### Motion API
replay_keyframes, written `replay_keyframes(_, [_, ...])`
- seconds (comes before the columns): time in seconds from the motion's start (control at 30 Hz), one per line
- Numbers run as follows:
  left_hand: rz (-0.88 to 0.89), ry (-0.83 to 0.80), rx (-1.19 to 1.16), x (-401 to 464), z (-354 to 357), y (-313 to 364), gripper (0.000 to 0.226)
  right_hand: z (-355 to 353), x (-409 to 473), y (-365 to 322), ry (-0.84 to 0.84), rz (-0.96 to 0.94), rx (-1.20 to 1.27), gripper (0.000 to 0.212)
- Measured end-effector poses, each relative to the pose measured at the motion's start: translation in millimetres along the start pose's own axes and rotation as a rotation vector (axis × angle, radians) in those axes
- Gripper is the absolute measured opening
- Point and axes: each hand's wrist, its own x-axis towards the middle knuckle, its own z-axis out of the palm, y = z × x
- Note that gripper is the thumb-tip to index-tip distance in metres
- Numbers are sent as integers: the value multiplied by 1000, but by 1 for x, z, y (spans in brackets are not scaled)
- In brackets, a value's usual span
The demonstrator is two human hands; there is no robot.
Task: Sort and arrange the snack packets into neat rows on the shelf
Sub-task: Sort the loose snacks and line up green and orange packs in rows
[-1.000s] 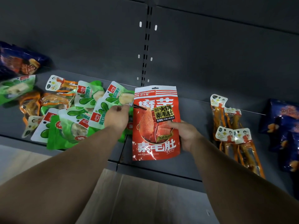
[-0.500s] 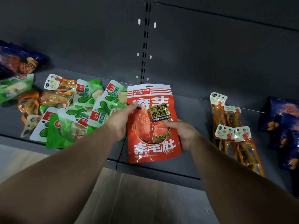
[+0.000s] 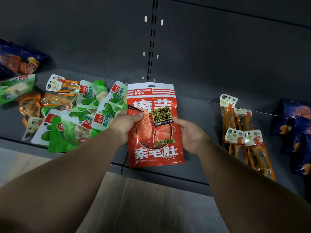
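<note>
Red packet (image 3: pixel 154 126): flat glossy foil pouch, rectangular, white striped header with a hang hole, large white characters. Both hands are holding it upright, face toward the camera, above the front edge of the dark matte metal shelf (image 3: pixel 198 105).

Left hand (image 3: pixel 125 124) is gripping the packet's left edge, thumb pressing flat on the front, the other fingers going behind it and hidden. Right hand (image 3: pixel 190 133) is gripping the right edge, fingers curling around to the back, their tips out of sight.

Left of the packet, green packets (image 3: pixel 87 118) are lying in a loose overlapping heap, crinkled shiny plastic with white tops and red logos; orange packets (image 3: pixel 53 100) are sitting partly buried among them. Right of the packet, long narrow orange sleeves (image 3: pixel 244 130) with white header cards are lying side by side, clear windows showing brownish contents too blurred to identify. Dark blue bags (image 3: pixel 296 132) are sitting at far right, cut off by the frame edge; another blue bag (image 3: pixel 21 59) is showing at far left, also cropped.
</note>
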Motion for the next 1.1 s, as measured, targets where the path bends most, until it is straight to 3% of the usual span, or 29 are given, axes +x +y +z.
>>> replay_keyframes(0.23, [52,-12,13,-1,4,3,12,-1,4,-1,99,-66,61,29])
replay_keyframes(0.53, [83,-67,61,-2,5,-2,15,-7,13,6,126,-52,-63,19])
replay_keyframes(1.1, [74,-71,317,3,9,-20,23,-21,27,14,364,-70,-104,16])
